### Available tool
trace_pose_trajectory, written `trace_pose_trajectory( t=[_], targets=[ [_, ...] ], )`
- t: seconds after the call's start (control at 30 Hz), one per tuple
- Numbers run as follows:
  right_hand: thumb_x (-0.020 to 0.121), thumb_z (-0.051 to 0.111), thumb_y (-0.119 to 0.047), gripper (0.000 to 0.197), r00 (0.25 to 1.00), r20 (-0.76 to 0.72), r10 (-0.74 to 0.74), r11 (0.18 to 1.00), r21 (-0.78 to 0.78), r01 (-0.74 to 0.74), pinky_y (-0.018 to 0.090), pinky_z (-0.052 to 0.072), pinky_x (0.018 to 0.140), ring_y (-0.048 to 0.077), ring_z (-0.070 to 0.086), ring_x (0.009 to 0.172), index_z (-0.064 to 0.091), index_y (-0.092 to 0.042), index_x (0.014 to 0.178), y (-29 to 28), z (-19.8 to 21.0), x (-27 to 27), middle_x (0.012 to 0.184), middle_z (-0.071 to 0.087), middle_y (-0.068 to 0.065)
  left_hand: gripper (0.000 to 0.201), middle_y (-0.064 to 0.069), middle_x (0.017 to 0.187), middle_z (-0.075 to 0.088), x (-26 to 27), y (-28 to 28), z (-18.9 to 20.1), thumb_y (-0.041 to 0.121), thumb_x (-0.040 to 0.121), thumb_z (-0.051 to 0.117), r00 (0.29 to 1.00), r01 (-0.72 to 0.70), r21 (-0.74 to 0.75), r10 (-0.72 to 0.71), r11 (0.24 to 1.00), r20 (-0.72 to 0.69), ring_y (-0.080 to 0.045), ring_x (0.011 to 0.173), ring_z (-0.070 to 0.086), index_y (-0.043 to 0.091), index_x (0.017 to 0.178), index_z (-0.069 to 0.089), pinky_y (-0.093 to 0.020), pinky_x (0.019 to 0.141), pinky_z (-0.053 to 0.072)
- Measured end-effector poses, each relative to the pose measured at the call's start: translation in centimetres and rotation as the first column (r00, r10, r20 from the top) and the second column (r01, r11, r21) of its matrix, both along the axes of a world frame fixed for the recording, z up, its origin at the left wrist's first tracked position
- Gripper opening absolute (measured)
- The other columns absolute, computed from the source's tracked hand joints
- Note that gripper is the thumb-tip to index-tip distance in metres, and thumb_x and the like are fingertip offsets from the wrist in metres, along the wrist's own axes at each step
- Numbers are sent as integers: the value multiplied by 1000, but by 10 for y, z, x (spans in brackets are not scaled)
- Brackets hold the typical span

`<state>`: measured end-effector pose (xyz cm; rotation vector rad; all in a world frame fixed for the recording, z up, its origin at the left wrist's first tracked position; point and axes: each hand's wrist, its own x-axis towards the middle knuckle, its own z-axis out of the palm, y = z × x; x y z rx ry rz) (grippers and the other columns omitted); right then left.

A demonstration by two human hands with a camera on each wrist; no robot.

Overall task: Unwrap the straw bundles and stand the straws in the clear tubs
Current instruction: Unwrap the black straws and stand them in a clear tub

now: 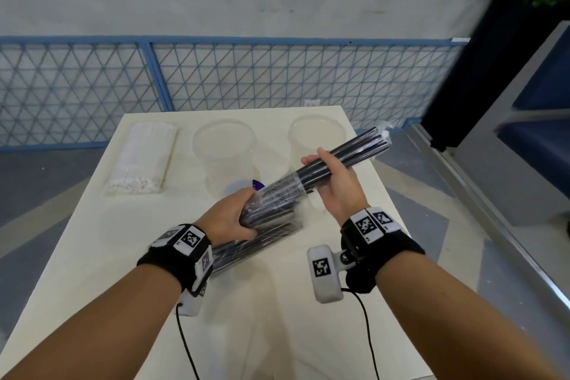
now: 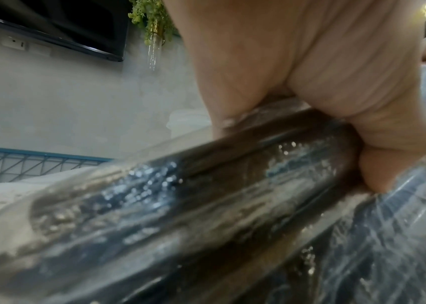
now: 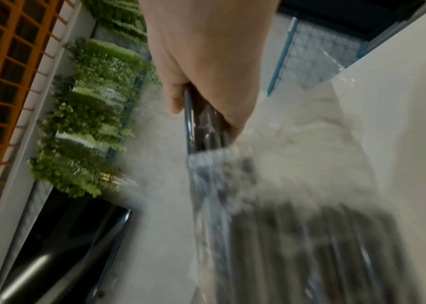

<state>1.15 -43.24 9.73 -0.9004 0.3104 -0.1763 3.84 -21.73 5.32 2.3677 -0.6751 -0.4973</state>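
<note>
Head view: above a pale counter [image 1: 148, 287], a person's left hand [image 1: 228, 219] wraps around the clear wrapper [image 1: 277, 194] at the near end of a bundle of black straws [image 1: 336, 160], while the right hand [image 1: 334, 185] clamps on the bare straws where they stick out of the wrapper's far end. The bundle slants from lower left to upper right, held off the counter. Two clear tubs [image 1: 224, 157] [image 1: 317, 133] stand behind it; the raised straws cross in front of the right tub. A wrapped pack of white straws [image 1: 142, 160] lies flat at the far left, well apart. A blue mesh fence [image 1: 216, 77] runs behind.

Left wrist view: the left hand's fingers [image 2: 377, 156] curl tight over crinkled film covering the dark straws; the picture is blurred.

Right wrist view: the right hand's fist [image 3: 206, 82] closes on dark straw shafts, the film beginning just beyond the grip.
</note>
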Motion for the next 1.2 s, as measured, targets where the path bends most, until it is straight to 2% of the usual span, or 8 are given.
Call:
trace_pose_trajectory(
  t=[0.17,0.4,0.57,0.63,0.77,0.87,1.03,1.2],
  targets=[
    [89,61,-13,27,982,-37,-183,974,129,186,36,57,73,20,65,64,45,-8,110,-27,3,18,66,61,6,50,15,82,49,4,9,-2,11,73,73,1000,-7,9,7,1000,-25,-3,65,51,24,109,40,-9,58,38],
    [86,63,-10,20,994,-94,63,998,26,-61,36,53,77,24,62,77,51,-6,102,1,-14,21,78,62,12,70,18,86,48,3,2,0,18,74,75,997,-11,-57,6,998,-71,19,60,49,36,126,32,-2,58,37],
    [81,68,-11,42,979,-162,-127,990,-77,116,30,56,68,19,67,70,51,-2,118,-17,-2,40,80,67,11,63,6,130,47,13,19,-3,23,79,71,997,6,34,-4,999,-73,-4,114,46,26,134,40,-11,87,31],
    [83,66,-13,36,973,-184,-138,988,-89,124,26,54,61,17,67,66,52,-3,114,-26,6,48,80,67,11,66,3,129,48,16,29,-6,24,79,71,997,-13,75,19,997,-74,-9,116,45,22,137,40,-10,83,30],
    [86,61,-17,28,951,-224,-213,977,-70,202,36,45,80,18,65,66,52,-9,112,-39,17,61,74,64,6,66,0,128,49,20,42,-9,20,80,70,996,-57,117,66,991,-67,-13,114,47,19,138,38,-14,86,30],
    [89,55,-6,17,945,-147,-291,950,70,304,41,51,73,24,56,56,45,-5,102,-46,26,71,66,53,11,67,-2,133,48,23,45,-11,20,81,69,994,-70,146,81,987,-72,-12,112,46,21,139,36,-18,89,30],
    [91,52,-4,35,888,-26,-460,883,93,460,36,52,64,22,55,57,40,-5,123,-51,42,89,65,52,11,65,-3,130,50,28,47,-12,18,81,69,992,-90,128,101,988,-77,-9,105,45,23,138,37,-20,89,32],
    [87,56,-4,28,849,56,-526,848,-37,528,47,45,96,24,53,83,46,-23,103,-51,42,106,81,58,12,65,1,125,51,30,47,-14,18,80,70,991,-83,111,94,990,-91,-9,104,47,24,136,39,-19,88,32]
  ],
)
